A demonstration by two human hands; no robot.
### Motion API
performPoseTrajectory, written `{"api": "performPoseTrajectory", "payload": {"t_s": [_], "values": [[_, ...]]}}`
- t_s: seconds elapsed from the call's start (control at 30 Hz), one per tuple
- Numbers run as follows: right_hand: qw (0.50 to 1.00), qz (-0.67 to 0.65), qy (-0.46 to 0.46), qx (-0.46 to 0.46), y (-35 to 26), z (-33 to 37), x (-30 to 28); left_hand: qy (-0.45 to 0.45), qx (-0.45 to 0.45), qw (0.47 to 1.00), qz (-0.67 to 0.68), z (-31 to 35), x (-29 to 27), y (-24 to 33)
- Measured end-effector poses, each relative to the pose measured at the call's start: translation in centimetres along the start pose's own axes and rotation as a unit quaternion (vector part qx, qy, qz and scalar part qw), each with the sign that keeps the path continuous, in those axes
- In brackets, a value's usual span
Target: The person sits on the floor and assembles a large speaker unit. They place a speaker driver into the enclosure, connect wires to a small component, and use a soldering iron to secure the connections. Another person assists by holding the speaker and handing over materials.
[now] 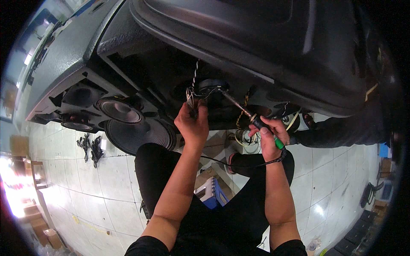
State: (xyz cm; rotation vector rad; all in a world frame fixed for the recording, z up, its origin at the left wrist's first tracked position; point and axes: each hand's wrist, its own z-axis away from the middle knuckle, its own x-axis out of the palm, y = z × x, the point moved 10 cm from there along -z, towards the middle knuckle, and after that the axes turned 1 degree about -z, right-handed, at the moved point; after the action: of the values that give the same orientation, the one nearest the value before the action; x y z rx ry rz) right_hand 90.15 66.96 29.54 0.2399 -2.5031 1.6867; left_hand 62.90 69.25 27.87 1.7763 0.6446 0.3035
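My right hand [271, 134] is closed round a soldering iron [257, 122] with a black and green handle. Its long metal shaft points up and left, and the tip is at the edge of a round black speaker driver [212, 83] inside the dark cabinet. Whether the tip touches it I cannot tell. My left hand [192, 123] pinches a bundle of thin wires [190, 97] just left of the driver. A twisted black and white wire [196, 72] hangs down to that bundle. The iron's black cord [222, 162] passes across my right wrist and runs left.
Large black speaker cabinets [64, 64] with round cones [141, 135] extend to the left. Yellow and black twisted wire [246, 102] hangs near the iron. A blue and white case [209, 193] stands between my knees. Coiled black cables [95, 151] lie on the tiled floor [98, 187].
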Motion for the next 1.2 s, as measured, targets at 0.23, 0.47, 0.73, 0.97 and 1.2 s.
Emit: {"api": "performPoseTrajectory", "payload": {"t_s": [0.23, 0.47, 0.73, 0.97, 1.2], "values": [[1.000, -0.005, 0.000, -0.002, -0.2, -0.1, 0.0, 0.003, 0.013, 1.000, 0.003, -0.1, 0.1, 0.5], [1.000, -0.009, 0.001, -0.008, 0.0, -0.1, 0.1, 0.005, -0.016, 1.000, 0.013, 0.0, 0.1, -0.2], [1.000, -0.007, 0.002, 0.005, -0.2, -0.1, 0.1, 0.005, 0.003, 1.000, -0.014, -0.1, 0.1, 0.5], [1.000, -0.004, 0.002, 0.006, -0.2, -0.2, 0.1, -0.003, -0.006, 1.000, -0.003, -0.1, 0.1, 0.2], [0.999, -0.033, 0.008, -0.028, -0.6, -0.1, 0.0, 0.005, 0.002, 1.000, 0.017, -0.2, 0.1, 0.3]]}}
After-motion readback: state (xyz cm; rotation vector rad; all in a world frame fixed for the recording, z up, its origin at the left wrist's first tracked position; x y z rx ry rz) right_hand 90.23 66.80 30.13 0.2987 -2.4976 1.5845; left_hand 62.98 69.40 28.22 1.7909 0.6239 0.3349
